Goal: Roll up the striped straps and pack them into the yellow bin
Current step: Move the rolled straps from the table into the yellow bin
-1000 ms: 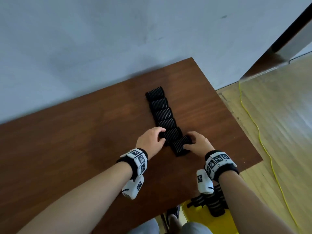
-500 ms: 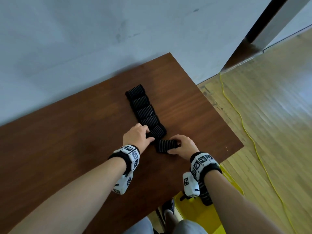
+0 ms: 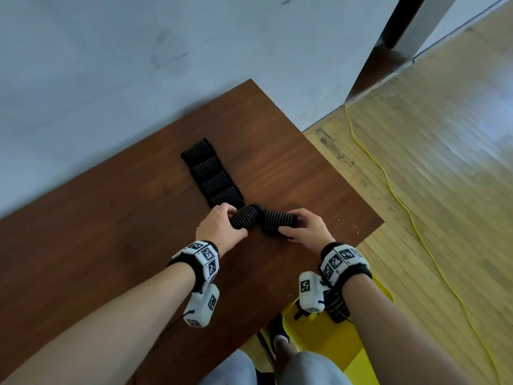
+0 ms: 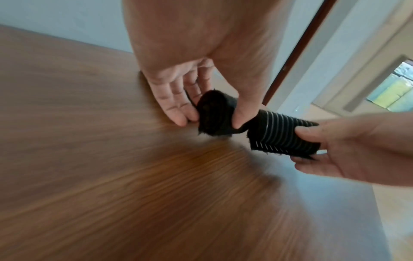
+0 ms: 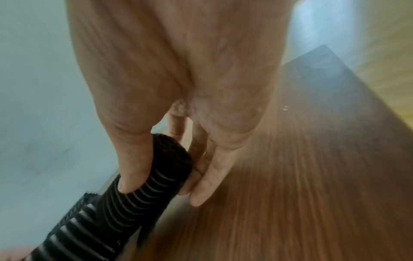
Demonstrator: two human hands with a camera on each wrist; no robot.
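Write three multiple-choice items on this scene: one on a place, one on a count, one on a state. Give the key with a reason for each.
1. Where is the yellow bin?
A. on the table
B. on the floor beside the table's near corner
C. against the wall

2. How many rolled straps lie in the row on the table, untouched by either hand?
A. two
B. four
C. seven

3. What is the left hand doing?
A. lying flat on the table
B. hanging idle
C. gripping a roll

Key: 1 B, the head view shows the bin below the table edge, under the right hand. 2 B, four rolls lie side by side beyond the hands. 3 C, its fingers and thumb pinch the left roll, while the right hand holds the right roll.
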